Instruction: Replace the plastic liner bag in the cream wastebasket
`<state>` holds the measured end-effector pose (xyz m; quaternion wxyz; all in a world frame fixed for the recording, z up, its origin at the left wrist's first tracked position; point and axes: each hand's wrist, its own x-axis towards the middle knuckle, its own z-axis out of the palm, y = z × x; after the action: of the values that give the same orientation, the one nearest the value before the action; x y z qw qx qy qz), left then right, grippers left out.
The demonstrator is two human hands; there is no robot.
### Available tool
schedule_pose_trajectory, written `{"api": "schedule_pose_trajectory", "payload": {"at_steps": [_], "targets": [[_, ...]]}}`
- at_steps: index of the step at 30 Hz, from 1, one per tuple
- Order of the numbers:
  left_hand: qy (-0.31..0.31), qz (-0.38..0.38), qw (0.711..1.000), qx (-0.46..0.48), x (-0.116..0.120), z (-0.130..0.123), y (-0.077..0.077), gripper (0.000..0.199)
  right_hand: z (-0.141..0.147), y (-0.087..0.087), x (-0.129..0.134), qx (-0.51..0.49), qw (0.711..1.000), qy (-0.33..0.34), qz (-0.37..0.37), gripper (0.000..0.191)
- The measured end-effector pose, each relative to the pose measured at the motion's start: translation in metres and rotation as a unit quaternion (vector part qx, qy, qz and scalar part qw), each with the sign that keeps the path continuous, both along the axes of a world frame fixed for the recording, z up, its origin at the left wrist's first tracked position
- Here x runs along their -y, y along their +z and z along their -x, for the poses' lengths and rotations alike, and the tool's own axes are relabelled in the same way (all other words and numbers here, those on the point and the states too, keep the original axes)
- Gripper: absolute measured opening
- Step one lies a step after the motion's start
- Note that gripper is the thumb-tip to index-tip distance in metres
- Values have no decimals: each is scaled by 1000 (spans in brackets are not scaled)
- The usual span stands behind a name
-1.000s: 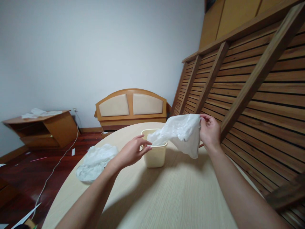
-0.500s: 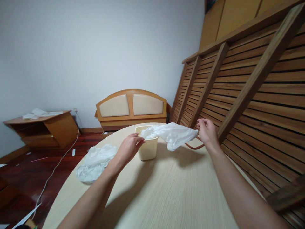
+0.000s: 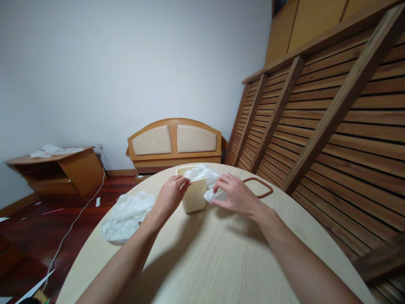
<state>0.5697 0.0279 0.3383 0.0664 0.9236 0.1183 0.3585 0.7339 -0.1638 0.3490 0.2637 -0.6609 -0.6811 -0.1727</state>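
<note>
Bin (image 3: 193, 200), one, pale yellow: upright on the round tabletop (image 3: 202, 261), between the two hands.

Bag (image 3: 200, 172), one, white, thin and crumpled: part bunched in the mouth of the bin, part hanging over the rim on the right-hand side, its loose end beside the right hand.

Left hand (image 3: 169, 195), one: at the near left corner of the bin. Fingers nearly closed, pinching the rim; whether a fold of the bag is caught there as well cannot be told.

Right hand (image 3: 236, 195), one: just right of the bin, palm turned inward. Fingers curled and about half open, around the hanging end of the bag; whether they grip it or only touch it cannot be told.

Recent change: the right hand has come in from farther out, and the bag, lately drawn out sideways, is now slack and gathered close to the bin. In effect, as judged, the bag is no longer under pull, and its free part lies within easy reach of both hands.

Frame (image 3: 266, 185), one, reddish brown, an open ring with rounded corners: flat on the tabletop, beyond the right hand, now in fuller view.

Second bag (image 3: 134, 209), one, whitish, crumpled: on the tabletop, left of the bin, beside the left forearm.
</note>
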Motion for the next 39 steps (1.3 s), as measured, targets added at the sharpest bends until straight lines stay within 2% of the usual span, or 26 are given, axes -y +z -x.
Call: {"api": "schedule_pose_trajectory", "payload": {"at_steps": [3, 6, 13, 19, 25, 28, 31, 33, 36, 39], "targets": [[13, 1, 1000, 14, -2, -1, -2, 24, 10, -13, -8, 89, 996, -17, -3, 44], [20, 4, 1000, 19, -4, -2, -4, 22, 16, -23, -14, 142, 989, -50, -14, 49], [22, 5, 999, 22, -2, -2, -3, 19, 18, -29, -18, 170, 980, -101, -13, 27], [32, 14, 999, 23, -7, -2, -4, 20, 5, -16, -12, 120, 987, -89, -52, 11], [31, 17, 999, 30, -16, -1, -6, 20, -21, 14, 12, 100, 979, -92, -150, 17], [27, 16, 999, 33, -19, -1, -7, 20, -35, 28, 27, 77, 967, -130, -207, 19], [20, 12, 999, 36, -21, -2, -8, 21, -50, 32, 39, 26, 953, -189, -237, 22], [15, 7, 999, 36, -22, -3, -10, 20, -59, 30, 45, -13, 948, -254, -189, 24], [3, -4, 999, 36, -22, -4, -13, 18, -67, 23, 51, -51, 938, -342, -40, 29], [-6, -17, 999, 38, -19, -6, -15, 19, -62, 18, 47, -76, 939, -333, 48, 34]]}}
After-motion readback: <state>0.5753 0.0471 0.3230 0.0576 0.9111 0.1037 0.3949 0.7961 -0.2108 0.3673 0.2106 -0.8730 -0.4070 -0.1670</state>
